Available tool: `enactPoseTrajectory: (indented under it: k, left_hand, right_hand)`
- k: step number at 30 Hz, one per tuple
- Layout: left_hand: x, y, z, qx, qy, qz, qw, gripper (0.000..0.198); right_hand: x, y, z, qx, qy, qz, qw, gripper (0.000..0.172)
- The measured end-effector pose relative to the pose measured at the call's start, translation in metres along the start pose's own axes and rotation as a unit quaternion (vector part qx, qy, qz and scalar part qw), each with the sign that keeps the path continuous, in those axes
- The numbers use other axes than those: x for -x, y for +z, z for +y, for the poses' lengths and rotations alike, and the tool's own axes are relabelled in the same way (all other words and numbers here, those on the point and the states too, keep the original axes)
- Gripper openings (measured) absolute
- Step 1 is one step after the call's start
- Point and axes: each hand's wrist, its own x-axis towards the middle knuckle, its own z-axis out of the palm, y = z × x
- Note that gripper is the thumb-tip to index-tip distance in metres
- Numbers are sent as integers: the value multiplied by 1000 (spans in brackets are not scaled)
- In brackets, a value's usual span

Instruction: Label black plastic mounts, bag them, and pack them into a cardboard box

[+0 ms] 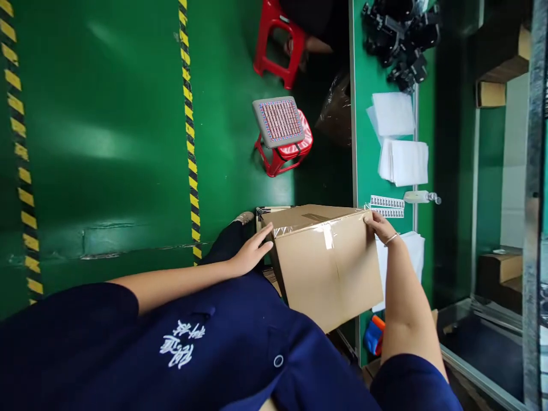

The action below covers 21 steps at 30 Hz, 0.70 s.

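A taped cardboard box (pixel 329 274) sits tilted close against my body, partly over the edge of the green table. My left hand (pixel 252 251) is open, fingers stretched out along the box's left upper edge. At the far right corner, my right hand (pixel 380 226) is closed on the box, fingers bent over the edge and thumb on the side. Shiny clear tape runs along the upper edge, with a short strip down the near face. What supports the box from below is mostly hidden.
On the green table (pixel 363 137) lie white sheets (pixel 402 162), label strips (pixel 387 206), black parts (pixel 402 40) and a blue and orange tape dispenser (pixel 374 334). A red stool (pixel 285 162) with a cushion (pixel 280 121) stands ahead; another person sits beyond.
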Motion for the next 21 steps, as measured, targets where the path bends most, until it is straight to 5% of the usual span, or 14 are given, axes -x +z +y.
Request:
enactPoseTrajectory:
  k: [12, 17, 21]
  left_hand:
    - [-49, 45, 13, 187, -39, 75, 979, 41]
    - [-49, 53, 25, 311, -87, 104, 941, 49]
    - [-46, 44, 19, 321, -97, 71, 939, 58]
  right_hand:
    - [-4, 5, -23, -72, 57, -1, 996, 49]
    - [-24, 12, -27, -68, 111, 36, 991, 39]
    - [-45, 21, -34, -42, 171, 77, 981, 41]
